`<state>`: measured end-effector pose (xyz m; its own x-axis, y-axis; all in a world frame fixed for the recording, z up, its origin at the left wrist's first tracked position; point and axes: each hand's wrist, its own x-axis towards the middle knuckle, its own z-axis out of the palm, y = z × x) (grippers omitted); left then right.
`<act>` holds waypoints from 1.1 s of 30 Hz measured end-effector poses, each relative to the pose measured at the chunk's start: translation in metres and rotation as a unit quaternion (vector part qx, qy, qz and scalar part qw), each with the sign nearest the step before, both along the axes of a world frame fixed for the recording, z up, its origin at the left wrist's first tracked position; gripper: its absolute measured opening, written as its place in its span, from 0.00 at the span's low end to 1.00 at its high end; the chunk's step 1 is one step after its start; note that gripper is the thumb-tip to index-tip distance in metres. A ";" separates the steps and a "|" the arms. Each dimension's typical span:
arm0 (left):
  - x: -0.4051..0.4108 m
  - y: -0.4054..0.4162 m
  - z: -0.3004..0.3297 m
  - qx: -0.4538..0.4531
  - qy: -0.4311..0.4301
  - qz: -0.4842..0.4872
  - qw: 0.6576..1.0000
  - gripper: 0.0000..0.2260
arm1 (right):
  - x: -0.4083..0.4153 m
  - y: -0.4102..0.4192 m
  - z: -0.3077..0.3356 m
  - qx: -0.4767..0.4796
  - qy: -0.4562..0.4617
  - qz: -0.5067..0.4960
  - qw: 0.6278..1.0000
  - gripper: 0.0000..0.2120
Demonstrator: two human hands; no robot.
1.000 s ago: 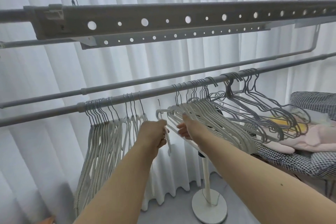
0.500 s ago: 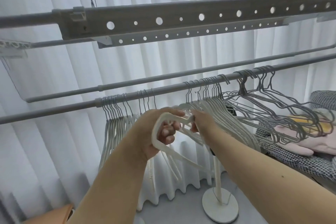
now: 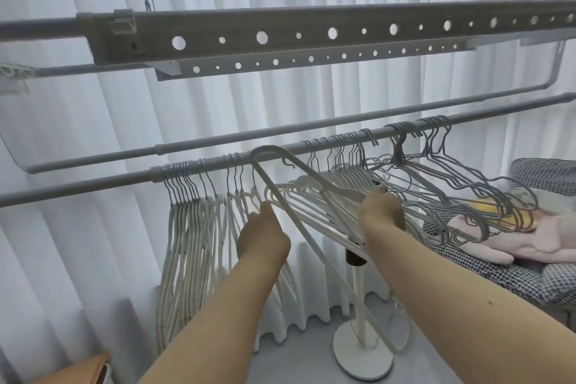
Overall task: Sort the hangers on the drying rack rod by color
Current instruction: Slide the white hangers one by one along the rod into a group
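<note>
Hands both up at grey metal rack rod [image 3: 124,179]: left hand [image 3: 263,238] and right hand [image 3: 381,212], fingers grasping white plastic hanger [image 3: 311,238], apparently steering it toward matching white group.

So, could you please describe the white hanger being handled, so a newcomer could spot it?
Find the rod crowded with hangers. Between the white bunches, the left hand holds one white hanger. Unlike its neighbours, it tilts steeply, off the rod.
</note>
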<state>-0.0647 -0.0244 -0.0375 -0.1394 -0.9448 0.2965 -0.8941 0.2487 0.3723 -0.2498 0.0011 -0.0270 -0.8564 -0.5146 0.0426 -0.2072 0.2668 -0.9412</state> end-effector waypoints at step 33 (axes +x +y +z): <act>0.031 0.004 -0.003 0.001 0.011 -0.021 1.000 0.15 | 0.102 -0.090 0.016 -0.099 -0.029 0.376 0.921 0.14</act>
